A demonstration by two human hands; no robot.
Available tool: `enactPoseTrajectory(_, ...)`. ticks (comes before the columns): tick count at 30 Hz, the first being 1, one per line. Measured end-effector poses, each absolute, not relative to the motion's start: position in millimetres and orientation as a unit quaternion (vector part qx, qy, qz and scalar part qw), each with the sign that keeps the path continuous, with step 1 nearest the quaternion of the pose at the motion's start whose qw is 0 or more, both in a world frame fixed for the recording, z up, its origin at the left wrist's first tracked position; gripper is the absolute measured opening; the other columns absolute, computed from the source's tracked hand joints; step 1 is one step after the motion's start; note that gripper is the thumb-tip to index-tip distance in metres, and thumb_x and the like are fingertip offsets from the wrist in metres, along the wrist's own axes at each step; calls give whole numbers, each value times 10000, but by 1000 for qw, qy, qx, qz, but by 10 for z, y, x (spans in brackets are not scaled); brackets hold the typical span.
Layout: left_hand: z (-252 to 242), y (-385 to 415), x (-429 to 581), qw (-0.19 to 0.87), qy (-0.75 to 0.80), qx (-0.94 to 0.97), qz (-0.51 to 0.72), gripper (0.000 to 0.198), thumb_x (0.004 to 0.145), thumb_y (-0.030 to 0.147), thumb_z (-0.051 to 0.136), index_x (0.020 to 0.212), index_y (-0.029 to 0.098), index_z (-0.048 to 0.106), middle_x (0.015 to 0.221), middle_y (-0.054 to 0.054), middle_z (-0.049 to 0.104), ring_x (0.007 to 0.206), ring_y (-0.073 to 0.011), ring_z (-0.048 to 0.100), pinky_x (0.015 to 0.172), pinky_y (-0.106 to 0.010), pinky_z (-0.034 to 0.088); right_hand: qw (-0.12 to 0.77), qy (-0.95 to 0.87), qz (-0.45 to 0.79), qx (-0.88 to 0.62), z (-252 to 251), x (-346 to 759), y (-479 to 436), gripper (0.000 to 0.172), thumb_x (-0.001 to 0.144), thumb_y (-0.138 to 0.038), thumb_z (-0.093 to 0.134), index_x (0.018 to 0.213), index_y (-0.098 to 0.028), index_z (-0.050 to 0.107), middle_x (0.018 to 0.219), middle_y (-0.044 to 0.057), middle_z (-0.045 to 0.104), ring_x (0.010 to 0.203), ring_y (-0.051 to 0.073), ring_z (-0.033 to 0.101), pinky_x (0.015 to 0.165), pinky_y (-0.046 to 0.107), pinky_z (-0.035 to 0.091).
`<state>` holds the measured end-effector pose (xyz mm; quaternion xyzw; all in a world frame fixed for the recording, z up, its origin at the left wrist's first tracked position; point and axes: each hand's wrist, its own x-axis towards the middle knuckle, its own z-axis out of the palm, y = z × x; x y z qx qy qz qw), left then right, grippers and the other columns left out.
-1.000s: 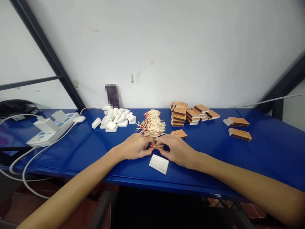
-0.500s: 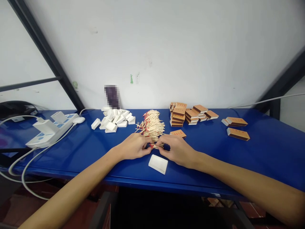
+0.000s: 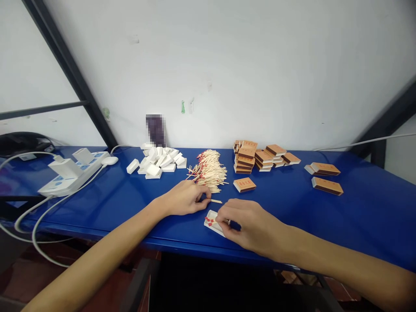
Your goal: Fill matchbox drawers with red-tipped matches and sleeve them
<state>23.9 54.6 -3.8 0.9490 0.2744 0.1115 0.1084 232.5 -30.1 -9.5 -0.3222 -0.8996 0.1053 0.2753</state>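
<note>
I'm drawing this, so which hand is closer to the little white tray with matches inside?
Right. The right hand is at the tray, its fingers over the tray's right part. The left hand is farther back and to the left, apart from it.

The right hand is now nearer the front edge of the worktop, with red-headed matches inside the previously bare white tray.

A white wall with small marks stands behind a shiny blue table. Dark bars slant on both sides. The floor is dark red.
</note>
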Motion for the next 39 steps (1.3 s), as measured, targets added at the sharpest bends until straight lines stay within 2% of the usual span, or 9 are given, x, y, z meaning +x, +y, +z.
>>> enactPoseTrajectory(6, -17, 544, 227, 77, 265, 956, 103, 106, 833, 205, 583, 878, 181, 676, 567, 43, 586, 528, -104, 535, 587, -208, 355, 232, -912, 65, -333, -120, 2350, -277, 179, 845, -87, 550, 699, -189, 560, 669, 2, 605, 610, 131, 525, 567, 243, 372)
enactPoseTrajectory(9, -23, 554, 220, 62, 256, 959, 104, 183, 869, 239, 567, 978, 192, 707, 592, 26, 623, 555, -119, 565, 604, -222, 370, 220, -913, 68, -336, -103, 2347, -273, 173, 869, -113, 562, 715, -190, 583, 684, 5, 623, 625, 139, 551, 572, 251, 374)
enactPoseTrajectory(12, -34, 574, 207, 65, 228, 965, 109, 214, 898, 227, 547, 1008, 207, 730, 709, 2, 699, 621, -125, 607, 629, -233, 390, 226, -911, 83, -334, -93, 2354, -248, 142, 903, -162, 573, 786, -198, 646, 720, 11, 658, 676, 152, 595, 598, 253, 394)
enactPoseTrajectory(15, -30, 590, 192, 90, 213, 966, 111, 216, 889, 187, 553, 982, 207, 747, 809, -9, 735, 677, -125, 634, 659, -233, 415, 210, -919, 83, -324, -75, 2374, -210, 148, 934, -206, 561, 861, -207, 690, 729, 18, 668, 674, 157, 599, 607, 261, 400)
enactPoseTrajectory(19, 19, 585, 178, 101, 221, 965, 102, 204, 860, 158, 568, 946, 193, 750, 777, -10, 717, 683, -128, 628, 666, -234, 421, 166, -933, 67, -312, -38, 2401, -172, 155, 942, -189, 556, 936, -209, 710, 739, 30, 672, 711, 177, 595, 665, 287, 418)
enactPoseTrajectory(24, 155, 567, 199, 89, 236, 965, 78, 139, 790, 137, 601, 830, 183, 726, 707, 10, 653, 609, -111, 561, 615, -236, 402, 169, -934, 90, -300, 5, 2424, -163, 187, 970, -232, 533, 1011, -212, 714, 822, 49, 684, 807, 194, 599, 723, 309, 447)
enactPoseTrajectory(29, 322, 574, 314, 91, 256, 962, 2, 80, 706, 136, 636, 712, 187, 698, 594, 28, 613, 512, -110, 501, 533, -254, 344, 171, -933, 102, -299, 48, 2422, -183, 182, 949, -206, 549, 993, -203, 725, 802, 54, 654, 815, 191, 580, 706, 296, 455)
enactPoseTrajectory(34, 373, 551, 467, 42, 282, 954, -92, 44, 655, 198, 665, 620, 179, 685, 564, -17, 607, 498, -154, 495, 495, -280, 306, 193, -938, 79, -278, 10, 2420, -180, 182, 929, -176, 539, 911, -183, 720, 735, 43, 617, 748, 177, 551, 661, 283, 433)
enactPoseTrajectory(39, 419, 504, 452, 33, 284, 953, -99, 38, 648, 201, 657, 631, 173, 677, 583, -25, 614, 496, -150, 483, 486, -279, 297, 205, -945, 61, -246, -68, 2408, -156, 190, 914, -156, 540, 796, -175, 689, 692, 34, 631, 753, 185, 544, 682, 297, 425)
